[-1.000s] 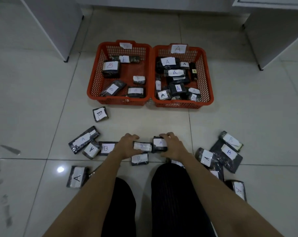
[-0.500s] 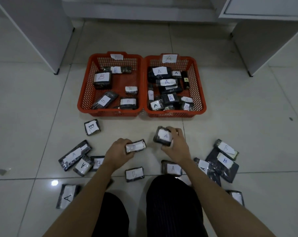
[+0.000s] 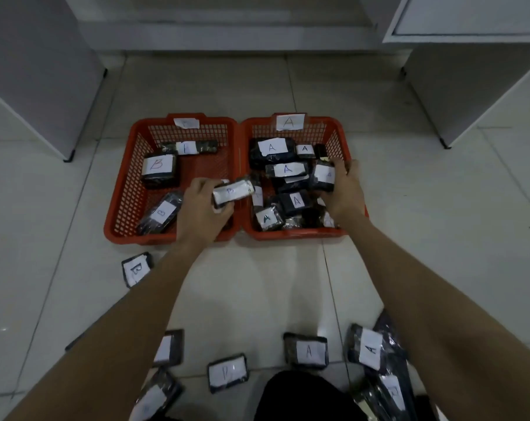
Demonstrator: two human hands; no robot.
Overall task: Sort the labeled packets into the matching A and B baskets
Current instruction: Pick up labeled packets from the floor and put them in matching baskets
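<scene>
— So what is changed since a second ago?
— Two packets are lifted off the floor (image 3: 288,284). The B packet (image 3: 232,192) is gripped by the left hand (image 3: 201,209) over the B basket (image 3: 127,189).
— And the other?
— The A packet (image 3: 324,177) is pinched by the right hand (image 3: 345,192) over the A basket (image 3: 338,138). Release is judged next; more packets are left on the floor.

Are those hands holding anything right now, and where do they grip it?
Yes. The left hand grips a B-labeled packet by its left end, over the left basket. The right hand holds another packet by its right side, over the A basket.
</scene>
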